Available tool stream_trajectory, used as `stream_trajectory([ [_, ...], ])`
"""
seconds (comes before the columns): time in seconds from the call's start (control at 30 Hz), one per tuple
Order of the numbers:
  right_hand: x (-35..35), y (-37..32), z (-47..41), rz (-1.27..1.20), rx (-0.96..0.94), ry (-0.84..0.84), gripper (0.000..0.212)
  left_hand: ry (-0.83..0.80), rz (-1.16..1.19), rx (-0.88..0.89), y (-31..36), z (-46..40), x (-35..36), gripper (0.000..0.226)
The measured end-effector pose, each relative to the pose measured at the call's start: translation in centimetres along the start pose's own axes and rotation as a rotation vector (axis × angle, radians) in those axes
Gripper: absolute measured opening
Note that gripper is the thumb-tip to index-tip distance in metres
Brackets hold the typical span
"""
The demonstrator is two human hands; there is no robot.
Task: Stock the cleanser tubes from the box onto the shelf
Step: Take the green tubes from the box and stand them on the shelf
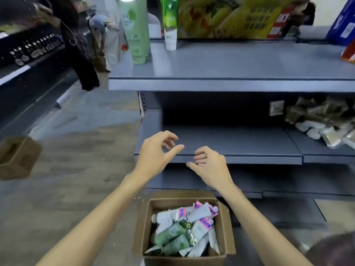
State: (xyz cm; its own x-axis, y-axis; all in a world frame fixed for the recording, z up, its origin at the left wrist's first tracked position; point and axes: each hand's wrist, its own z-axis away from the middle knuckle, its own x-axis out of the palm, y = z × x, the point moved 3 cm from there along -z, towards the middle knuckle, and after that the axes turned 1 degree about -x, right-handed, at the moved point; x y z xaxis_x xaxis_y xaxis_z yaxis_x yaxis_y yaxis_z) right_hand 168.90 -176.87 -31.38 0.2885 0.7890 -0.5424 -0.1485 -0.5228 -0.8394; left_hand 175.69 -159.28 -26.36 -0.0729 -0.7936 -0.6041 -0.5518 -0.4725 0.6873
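An open cardboard box [226, 235] stands on the floor below me, filled with several green, grey and pink-capped cleanser tubes [184, 231]. Two green tubes stand upright on the upper grey shelf [230, 73]: a pale one [135, 29] at the left end and a brighter one [169, 22] beside it. My left hand [155, 154] and right hand [209, 166] hover empty above the box, in front of the middle shelf edge [240, 157], fingers loosely curled. Neither hand touches a tube.
Yellow packaging [230, 16] and a blue box [343, 22] sit at the back of the upper shelf. Loose packets [322, 120] lie on the middle shelf at right. Another cardboard box [17, 156] stands on the floor at left. Two people [80, 45] stand in the aisle.
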Motion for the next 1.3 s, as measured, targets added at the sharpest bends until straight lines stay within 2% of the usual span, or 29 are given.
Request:
stream_trajectory([
  [0.2,3.9,8.7,4.9,0.031,0.226,-0.112,0.040,-0.186,-0.015,-0.261,-5.7,7.9,6.4,0.021],
  [0.57,7.6,15.6,9.3,0.164,0.424,-0.268,0.040,-0.524,-0.120,-0.461,-11.7,16.7,13.3,0.023],
  [0.9,9.9,19.7,12.2,0.230,0.517,-0.360,0.039,-0.623,-0.187,-0.614,-16.0,20.4,17.2,0.028],
  [1.2,12.1,21.5,13.5,0.248,0.560,-0.396,0.034,-0.668,-0.272,-0.555,-18.0,21.1,18.9,0.026],
  [1.3,12.3,21.2,13.4,0.249,0.556,-0.392,0.033,-0.671,-0.261,-0.548,-18.3,21.3,18.8,0.018],
])
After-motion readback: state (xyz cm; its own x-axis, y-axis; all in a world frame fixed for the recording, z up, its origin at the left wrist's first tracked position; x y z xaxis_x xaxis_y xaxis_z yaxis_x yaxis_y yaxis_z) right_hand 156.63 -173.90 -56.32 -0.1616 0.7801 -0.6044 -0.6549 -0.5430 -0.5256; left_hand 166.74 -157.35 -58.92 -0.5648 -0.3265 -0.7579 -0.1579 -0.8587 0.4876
